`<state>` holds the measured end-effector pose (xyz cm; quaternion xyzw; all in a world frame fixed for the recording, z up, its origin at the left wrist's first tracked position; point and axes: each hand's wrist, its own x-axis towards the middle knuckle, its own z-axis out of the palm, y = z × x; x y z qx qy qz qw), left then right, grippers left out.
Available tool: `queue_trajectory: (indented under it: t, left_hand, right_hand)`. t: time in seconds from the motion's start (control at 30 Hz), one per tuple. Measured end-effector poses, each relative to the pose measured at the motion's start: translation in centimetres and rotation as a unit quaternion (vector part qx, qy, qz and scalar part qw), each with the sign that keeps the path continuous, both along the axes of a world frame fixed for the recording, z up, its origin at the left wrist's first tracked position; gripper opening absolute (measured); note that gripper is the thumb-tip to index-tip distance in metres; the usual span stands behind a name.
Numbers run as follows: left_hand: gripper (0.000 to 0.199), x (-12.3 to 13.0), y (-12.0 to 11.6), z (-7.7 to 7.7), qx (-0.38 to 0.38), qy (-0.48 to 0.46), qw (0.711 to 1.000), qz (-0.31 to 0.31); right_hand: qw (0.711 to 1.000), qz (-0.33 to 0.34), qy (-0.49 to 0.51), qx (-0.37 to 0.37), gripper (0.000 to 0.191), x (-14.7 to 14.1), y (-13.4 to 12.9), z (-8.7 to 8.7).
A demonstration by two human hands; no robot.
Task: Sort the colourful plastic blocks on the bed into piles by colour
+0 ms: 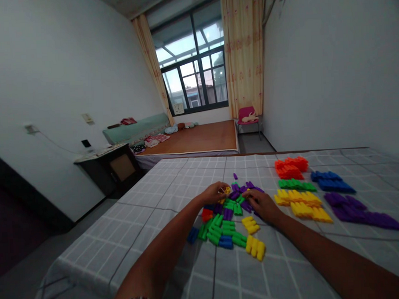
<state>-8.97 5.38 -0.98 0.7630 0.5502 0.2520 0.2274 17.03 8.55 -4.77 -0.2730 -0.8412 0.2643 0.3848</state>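
A loose pile of small plastic building blocks in several colours lies in the middle of the cloth. My left hand (pixel 216 193) is at the pile's far left side, its fingers closed on a yellow block (pixel 227 190). My right hand (pixel 262 204) reaches into the right side of the pile with its fingers stretched out and apart. Its fingertips touch or nearly touch a green block (pixel 240 199) among purple blocks (pixel 234 194). Closer to me lie green blocks (pixel 215 230), a blue block (pixel 226 242), a red block (pixel 207 215) and yellow blocks (pixel 256 247).
On the right of the checked tablecloth (pixel 143 227), blocks are grouped by colour: orange (pixel 290 167), green (pixel 296 185), yellow (pixel 302 202), blue (pixel 332 181) and purple (pixel 359 211). Beyond the table stand a bed (pixel 202 138), a pink chair (pixel 246 113) and a dark cabinet (pixel 103 171).
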Motion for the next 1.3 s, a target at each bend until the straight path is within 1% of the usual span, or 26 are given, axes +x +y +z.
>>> queue_trajectory:
  t: [0.1,0.17,0.2,0.27,0.33,0.37,0.4,0.43,0.47,0.5,0.6,0.67,0.77,0.87,0.93,1.03,1.13,1.2,1.3]
  left_hand:
    - [0.032,0.3,-1.5,0.6,0.005,0.033,0.996,0.083]
    - [0.034,0.8,-2.8,1.2,0.020,0.054,0.991,0.118]
    - [0.035,1.1,-3.5,1.5,0.032,0.062,0.990,0.118]
    - [0.036,1.7,-4.9,1.9,0.058,0.074,0.992,0.085]
    - [0.037,2.1,-6.1,2.2,0.074,0.083,0.993,0.038]
    - [0.038,2.1,-6.5,2.2,0.079,0.085,0.993,0.023]
    - [0.040,2.0,-6.8,2.1,0.082,0.085,0.993,0.017]
    - [0.041,1.8,-6.9,2.1,0.083,0.083,0.993,0.017]
    - [0.042,1.5,-7.1,2.1,0.084,0.081,0.993,0.022]
    - [0.041,1.2,-7.2,2.1,0.084,0.081,0.993,0.029]
    - [0.037,0.9,-7.9,2.4,0.091,0.110,0.989,0.029]
    - [0.039,1.5,-9.2,2.9,0.101,0.132,0.986,0.002]
    - [0.045,3.4,-12.0,3.3,0.097,0.143,0.983,-0.066]
    - [0.057,5.1,-14.5,3.2,0.083,0.160,0.975,-0.128]
    - [0.061,5.6,-15.3,2.9,0.083,0.179,0.968,-0.152]
    - [0.057,5.3,-14.9,2.3,0.092,0.221,0.961,-0.140]
    - [0.051,4.7,-13.3,1.8,0.114,0.270,0.950,-0.105]
    - [0.048,4.3,-12.1,1.6,0.130,0.300,0.942,-0.081]
    - [0.045,3.8,-10.1,1.4,0.137,0.326,0.935,-0.040]
  right_hand:
    - [1.000,-0.013,-0.006,0.007,0.028,0.1,-0.3,0.4]
    - [1.000,-0.005,-0.012,0.022,0.029,0.3,-1.0,1.3]
    - [0.999,0.022,-0.021,0.032,0.029,0.3,-1.6,1.9]
    - [0.989,0.121,-0.064,0.054,0.032,0.5,-3.1,3.3]
    - [0.962,0.229,-0.128,0.073,0.042,0.7,-4.9,4.4]
    - [0.948,0.264,-0.156,0.081,0.051,0.8,-5.7,4.7]
    - [0.938,0.284,-0.177,0.088,0.061,0.8,-6.3,4.9]
    - [0.934,0.289,-0.190,0.095,0.068,0.8,-6.7,4.9]
    - [0.935,0.281,-0.193,0.101,0.071,0.7,-6.9,4.7]
    - [0.939,0.263,-0.193,0.107,0.069,0.5,-6.7,4.4]
    - [0.958,0.177,-0.187,0.127,0.054,-0.1,-5.1,3.0]
    - [0.968,0.118,-0.173,0.138,0.042,-0.4,-3.6,2.0]
    - [0.979,0.050,-0.131,0.146,0.030,-0.4,-1.8,1.1]
    - [0.983,-0.010,-0.110,0.144,0.029,-0.1,-0.9,0.7]
    - [0.982,-0.043,-0.119,0.139,0.030,0.1,-0.7,0.3]
    - [0.982,-0.060,-0.129,0.125,0.033,0.0,-0.4,-0.4]
    - [0.989,-0.022,-0.087,0.120,0.034,-0.2,-0.1,-1.0]
    - [0.991,-0.002,-0.045,0.122,0.033,-0.3,0.0,-1.0]
    - [0.994,-0.006,-0.020,0.111,0.031,-0.4,-0.2,-0.5]
